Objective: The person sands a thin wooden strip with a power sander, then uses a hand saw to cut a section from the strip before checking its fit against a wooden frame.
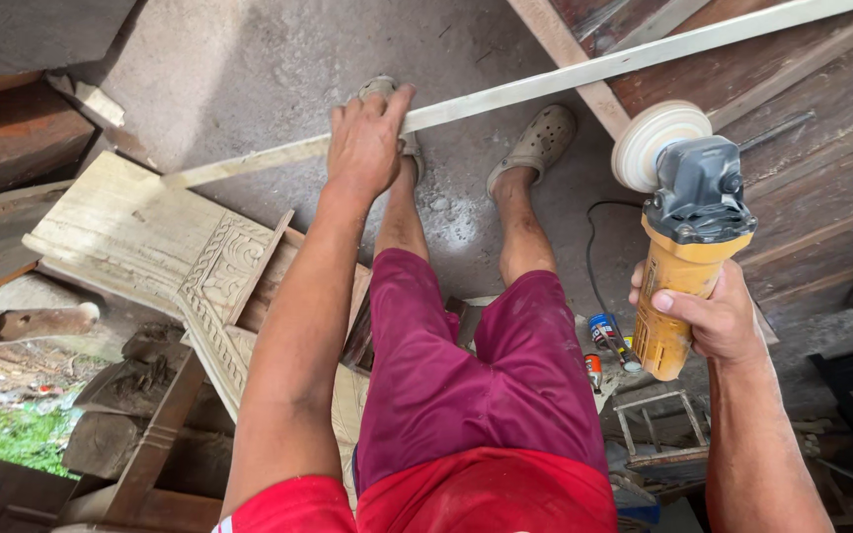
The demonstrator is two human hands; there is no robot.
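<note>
A long pale wooden strip [565, 77] runs from the upper right down to the left across the concrete floor. My left hand [365, 143] is closed over it near its middle. My right hand [708, 318] grips a yellow and grey angle grinder [688, 247] by its body, off to the right of the strip. The grinder's round white sanding disc [656, 141] points up and hangs just below the strip, not touching it. My legs in maroon shorts and grey clogs [542, 141] stand under the strip.
A carved pale wooden panel [217, 278] lies at the left with a flat board [116, 229] beside it. Dark planks [812, 158] fill the right. A black cord [594, 252], small cans [606, 336] and a metal frame [659, 424] lie by my right leg.
</note>
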